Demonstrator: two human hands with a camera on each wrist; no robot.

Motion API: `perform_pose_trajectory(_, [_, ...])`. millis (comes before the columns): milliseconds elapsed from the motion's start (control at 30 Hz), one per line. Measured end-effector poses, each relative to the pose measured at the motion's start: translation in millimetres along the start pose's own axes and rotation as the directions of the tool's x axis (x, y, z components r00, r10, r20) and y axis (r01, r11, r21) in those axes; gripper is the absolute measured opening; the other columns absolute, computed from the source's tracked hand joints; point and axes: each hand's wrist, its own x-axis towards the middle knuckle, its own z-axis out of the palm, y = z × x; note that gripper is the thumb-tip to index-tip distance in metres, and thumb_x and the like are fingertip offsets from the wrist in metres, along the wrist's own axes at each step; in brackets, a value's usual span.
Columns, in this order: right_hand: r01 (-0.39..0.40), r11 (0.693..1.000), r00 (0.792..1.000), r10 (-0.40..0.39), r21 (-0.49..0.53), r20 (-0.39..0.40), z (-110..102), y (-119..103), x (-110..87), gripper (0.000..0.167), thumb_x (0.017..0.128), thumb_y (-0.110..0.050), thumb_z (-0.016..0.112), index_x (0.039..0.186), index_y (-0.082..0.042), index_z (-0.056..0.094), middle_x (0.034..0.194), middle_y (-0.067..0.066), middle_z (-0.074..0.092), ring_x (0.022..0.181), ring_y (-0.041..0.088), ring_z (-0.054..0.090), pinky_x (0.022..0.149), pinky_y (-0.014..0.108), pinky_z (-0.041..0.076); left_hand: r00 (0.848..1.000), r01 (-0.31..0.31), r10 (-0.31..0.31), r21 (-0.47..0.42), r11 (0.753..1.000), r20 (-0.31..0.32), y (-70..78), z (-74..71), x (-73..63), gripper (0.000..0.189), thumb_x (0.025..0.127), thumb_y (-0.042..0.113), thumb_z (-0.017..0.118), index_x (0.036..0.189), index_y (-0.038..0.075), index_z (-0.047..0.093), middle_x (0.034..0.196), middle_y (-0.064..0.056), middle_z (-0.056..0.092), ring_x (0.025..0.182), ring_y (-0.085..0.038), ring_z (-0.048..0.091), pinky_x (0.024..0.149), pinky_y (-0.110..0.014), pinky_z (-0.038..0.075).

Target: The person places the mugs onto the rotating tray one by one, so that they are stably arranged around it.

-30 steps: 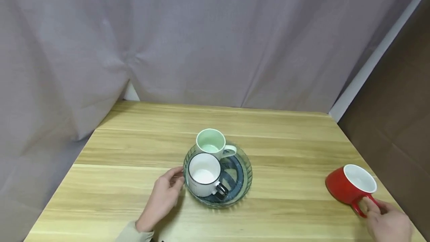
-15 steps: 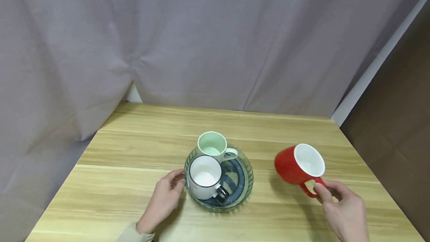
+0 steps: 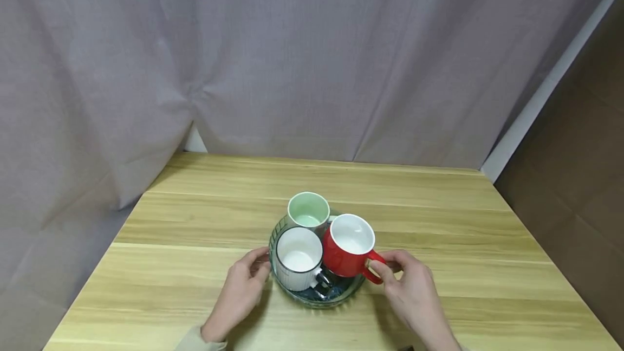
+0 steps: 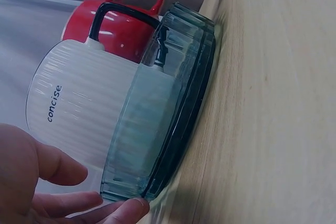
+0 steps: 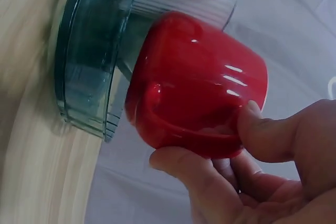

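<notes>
A round clear greenish glass dish (image 3: 317, 302) holds a ribbed white mug (image 3: 291, 279) with a black rim and handle, and a pale green mug (image 3: 308, 211) behind it. My right hand (image 3: 411, 288) grips the handle of a red mug (image 3: 341, 260) with a white inside. In the right wrist view the red mug (image 5: 199, 77) is tilted, its base above the dish's rim. At the dish's left side, my left hand (image 3: 241, 290) touches the glass wall with its fingertips (image 4: 131, 209). Its thumb stands apart from the white mug. The red mug hides most of the green mug's handle.
The dish stands on a light wooden table (image 3: 185, 270). A grey cloth (image 3: 302, 69) hangs behind the table and down its left side. Along the right edge rises a brown panel (image 3: 575, 167).
My right hand has carried the red mug from the table's right side leftward to over the dish's right part. The left hand has stayed at the dish.
</notes>
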Motion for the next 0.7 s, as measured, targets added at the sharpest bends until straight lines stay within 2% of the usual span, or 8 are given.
perform_pose_trajectory(167, [-0.039, 0.999, 0.999, 0.039, 0.016, 0.031, 6, -7, 1.3, 0.016, 0.081, -0.02, 0.08, 0.09, -0.008, 0.073, 0.074, -0.003, 0.065, 0.071, 0.012, 0.057, 0.06, 0.024, 0.042, 1.0, 0.001, -0.001, 0.009, 1.0, -0.002, 1.8, -0.4, 0.3, 0.034, 0.094, 0.002, 0.055, 0.127, -0.008, 0.056, 0.107, -0.011, 0.068, 0.092, -0.018, 0.064, 0.08, -0.026, 0.054])
perform_pose_trajectory(433, [-0.178, 0.979, 0.981, 0.169, 0.095, 0.1, 20, -15, -1.6, 0.02, 0.084, -0.018, 0.076, 0.095, -0.002, 0.069, 0.076, 0.002, 0.065, 0.071, 0.014, 0.058, 0.056, 0.022, 0.05, 1.0, -0.001, 0.001, 0.02, 1.0, -0.002, 5.0, -0.9, -0.4, 0.033, 0.094, 0.002, 0.056, 0.125, -0.007, 0.057, 0.105, -0.009, 0.068, 0.091, -0.016, 0.062, 0.08, -0.027, 0.054])
perform_pose_trajectory(700, [-0.212, 0.967, 0.975, 0.2, 0.141, 0.093, 36, -20, -7.1, 0.024, 0.081, -0.021, 0.078, 0.093, -0.003, 0.066, 0.074, 0.002, 0.062, 0.07, 0.015, 0.055, 0.055, 0.022, 0.049, 1.0, 0.011, -0.011, 0.01, 1.0, -0.011, 5.8, -1.2, -0.7, 0.032, 0.094, 0.003, 0.056, 0.125, -0.006, 0.057, 0.106, -0.01, 0.068, 0.092, -0.017, 0.063, 0.08, -0.026, 0.054])
